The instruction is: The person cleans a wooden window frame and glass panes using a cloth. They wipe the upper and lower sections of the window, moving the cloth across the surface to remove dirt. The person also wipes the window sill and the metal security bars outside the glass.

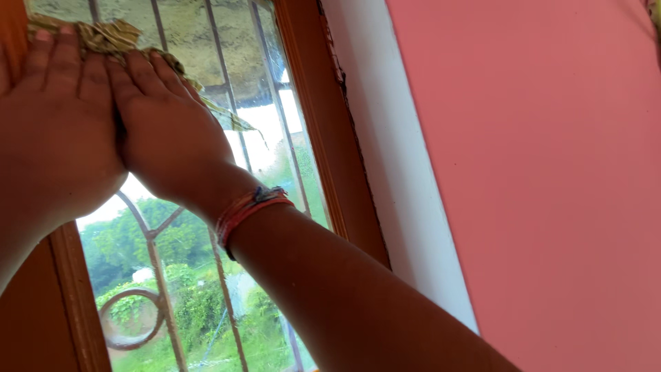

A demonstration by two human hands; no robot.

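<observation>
The right hand (pixel 162 134) lies flat with fingers extended and close together, palm pressing a crumpled yellowish-green cloth (pixel 117 38) against the clear glass window pane (pixel 272 148). Its forearm slants down to the lower right, a band of red and blue threads (pixel 251 207) around the wrist. The left hand (pixel 55 131) presses flat just beside it, touching, fingers pointing up onto the same cloth. A brown wooden window frame (pixel 330 138) borders the pane, next to a pink wall (pixel 537 172).

One head-worn view, tilted, looks up close at a window pane (pixel 206 289) beside a pink wall (pixel 551 172)
</observation>
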